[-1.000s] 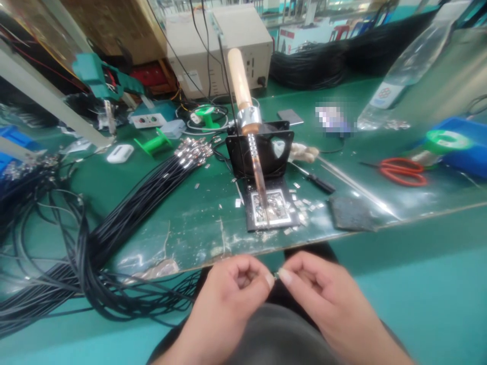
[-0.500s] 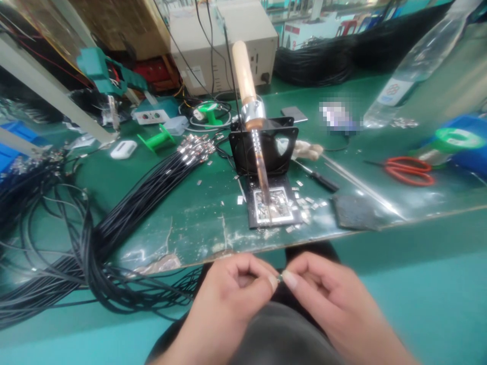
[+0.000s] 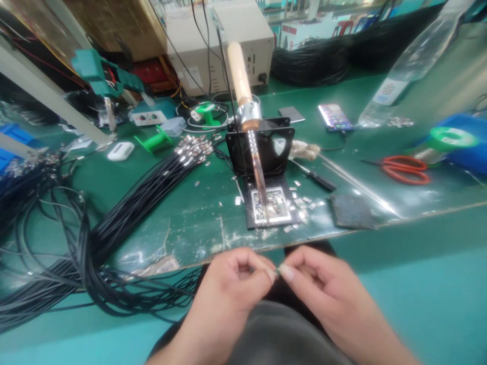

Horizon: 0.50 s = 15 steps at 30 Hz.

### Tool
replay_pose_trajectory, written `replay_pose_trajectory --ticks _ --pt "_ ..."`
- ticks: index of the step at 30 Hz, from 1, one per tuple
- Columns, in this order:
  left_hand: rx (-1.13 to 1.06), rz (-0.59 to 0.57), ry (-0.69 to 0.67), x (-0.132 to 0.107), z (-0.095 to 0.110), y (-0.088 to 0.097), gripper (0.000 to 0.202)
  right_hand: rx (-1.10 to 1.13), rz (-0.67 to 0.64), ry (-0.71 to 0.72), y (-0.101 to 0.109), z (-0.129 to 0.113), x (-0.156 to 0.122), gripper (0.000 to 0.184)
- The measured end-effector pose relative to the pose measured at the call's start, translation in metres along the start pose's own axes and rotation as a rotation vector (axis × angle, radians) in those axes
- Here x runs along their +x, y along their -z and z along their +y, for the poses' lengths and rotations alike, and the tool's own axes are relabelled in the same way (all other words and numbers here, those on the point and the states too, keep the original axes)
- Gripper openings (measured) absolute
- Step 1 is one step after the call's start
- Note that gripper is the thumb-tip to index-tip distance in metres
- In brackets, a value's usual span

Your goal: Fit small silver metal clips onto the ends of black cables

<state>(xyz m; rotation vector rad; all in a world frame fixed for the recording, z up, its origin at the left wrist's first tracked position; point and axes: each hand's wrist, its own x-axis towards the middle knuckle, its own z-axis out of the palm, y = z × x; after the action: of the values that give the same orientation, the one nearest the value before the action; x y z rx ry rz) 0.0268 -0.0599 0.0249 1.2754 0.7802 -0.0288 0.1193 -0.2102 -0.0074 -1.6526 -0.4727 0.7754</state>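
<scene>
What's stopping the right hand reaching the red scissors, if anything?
Probably yes: the red scissors lie uncovered on the green mat, nothing tall between. But the right hand pinches a small metal piece.

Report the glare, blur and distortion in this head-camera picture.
Head view: light glares white off the green bench near its front edge; the soldering iron is sharp; the left hand and right hand are soft, and the small metal piece they pinch is too blurred to identify; the bottle at upper right looks stretched by wide-angle distortion.

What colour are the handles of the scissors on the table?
Red; the scissors show best in the head view.
</scene>
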Motion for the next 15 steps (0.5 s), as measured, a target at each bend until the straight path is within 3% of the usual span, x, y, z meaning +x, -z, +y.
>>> replay_pose_trajectory --ticks 6,15 --pt "-0.013 0.029 -0.025 0.003 0.004 -0.002 0.012 0.002 0.046 0.030 0.003 0.002 0.001 0.028" --pt "-0.005 0.076 -0.073 0.014 0.019 -0.006 0.018 -0.172 0.325 0.188 0.017 -0.010 -0.006 0.026"
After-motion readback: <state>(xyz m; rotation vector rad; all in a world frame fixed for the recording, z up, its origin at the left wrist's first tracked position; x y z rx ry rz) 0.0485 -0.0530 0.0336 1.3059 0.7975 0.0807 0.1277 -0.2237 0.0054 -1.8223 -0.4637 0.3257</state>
